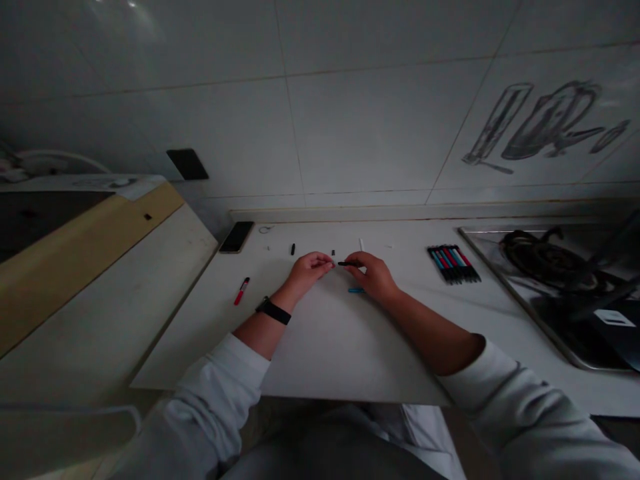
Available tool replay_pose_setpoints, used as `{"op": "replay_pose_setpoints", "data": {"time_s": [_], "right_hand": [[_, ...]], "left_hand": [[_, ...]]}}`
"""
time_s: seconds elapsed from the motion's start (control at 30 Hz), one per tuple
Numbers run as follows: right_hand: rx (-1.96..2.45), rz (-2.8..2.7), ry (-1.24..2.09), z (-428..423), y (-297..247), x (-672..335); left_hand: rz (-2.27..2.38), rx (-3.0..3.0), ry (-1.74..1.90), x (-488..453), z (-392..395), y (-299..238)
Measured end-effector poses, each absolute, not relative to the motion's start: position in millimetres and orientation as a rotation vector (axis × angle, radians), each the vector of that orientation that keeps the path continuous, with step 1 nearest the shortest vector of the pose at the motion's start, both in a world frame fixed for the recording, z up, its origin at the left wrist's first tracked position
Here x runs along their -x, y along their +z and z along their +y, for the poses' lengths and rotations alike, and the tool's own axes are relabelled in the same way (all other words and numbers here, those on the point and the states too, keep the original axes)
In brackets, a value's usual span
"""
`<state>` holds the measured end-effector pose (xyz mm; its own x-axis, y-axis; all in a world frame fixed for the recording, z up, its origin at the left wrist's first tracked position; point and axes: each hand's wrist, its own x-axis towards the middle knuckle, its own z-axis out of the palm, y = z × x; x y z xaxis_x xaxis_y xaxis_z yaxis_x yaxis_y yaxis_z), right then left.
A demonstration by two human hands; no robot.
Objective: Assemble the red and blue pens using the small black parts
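My right hand (374, 273) pinches a short black pen part (343, 263) between thumb and fingertips, its free end pointing left. Just across from it, my left hand (310, 269) has its thumb and fingers pressed together; whatever they hold is too small to make out. A blue pen barrel (355, 290) lies under my right hand, partly covered. Beyond the hands are a small dark piece (333, 253), a thin white tube (361, 245) and a short black piece (293, 249). Off to the left lies a red pen piece (242, 291) with a black end.
A row of several pens (453, 265) lies on the right of the white worktop (340, 360), beside a gas stove (560, 287). At the back left are a phone (237, 237) and a thin loop (266, 229). A tiled wall closes the back; a white cabinet (115, 273) stands left.
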<state>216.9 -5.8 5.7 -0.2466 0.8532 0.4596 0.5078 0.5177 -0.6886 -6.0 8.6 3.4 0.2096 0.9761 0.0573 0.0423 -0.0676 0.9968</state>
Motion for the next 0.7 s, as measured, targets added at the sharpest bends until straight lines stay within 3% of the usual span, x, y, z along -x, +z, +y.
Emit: {"op": "replay_pose_setpoints", "data": {"time_s": [0.7], "right_hand": [[0.974,-2.039,0.358,-12,12,-218]], "left_hand": [[1.152,-1.836,0.95,2,-2,10]]}}
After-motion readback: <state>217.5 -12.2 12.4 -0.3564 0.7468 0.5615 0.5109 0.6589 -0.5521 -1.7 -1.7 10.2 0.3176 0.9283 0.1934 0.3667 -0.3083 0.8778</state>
